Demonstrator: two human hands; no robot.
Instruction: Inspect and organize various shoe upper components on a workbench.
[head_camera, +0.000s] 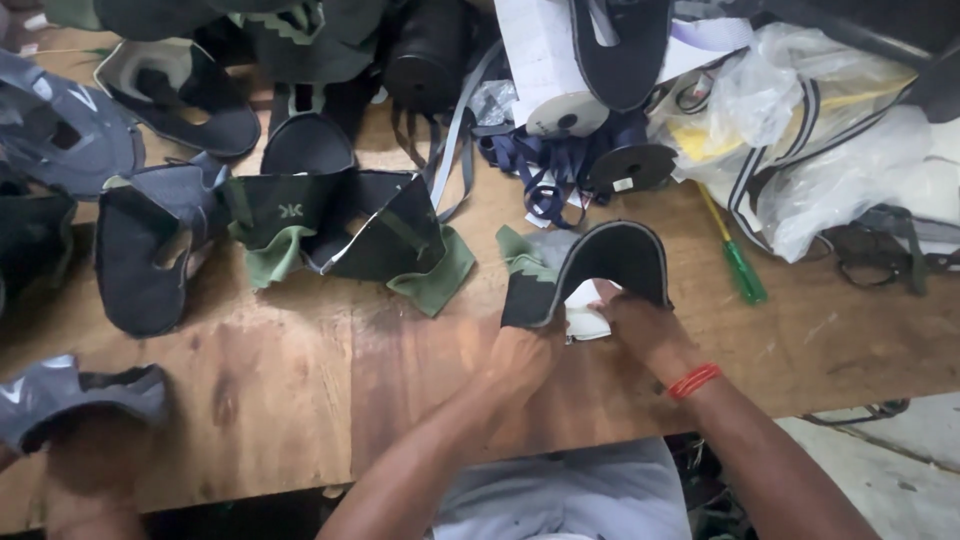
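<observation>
We are gripping a dark shoe upper (590, 270) at the near table (400, 400) edge, left hand (520, 360) pinching its side, right hand (640, 325) pressing a white piece (585, 318) inside, while more uppers (340, 225) are lying nearby, seemingly unworked.

Two bare forearms coming up from the bottom edge, no sleeves anywhere in sight. No gloves on the left hand (520, 362) or the right hand (640, 325) either, no rings to be made out. Only real accessory: a thin orange-red thread band (693, 381) looped round the right wrist, looks like a few strands bunched together. Down at the bottom, between the arms, a bit of pale grey clothing (570, 495), soft and creased, plain with no pattern. Left wrist totally bare, no watch, nothing.
</observation>
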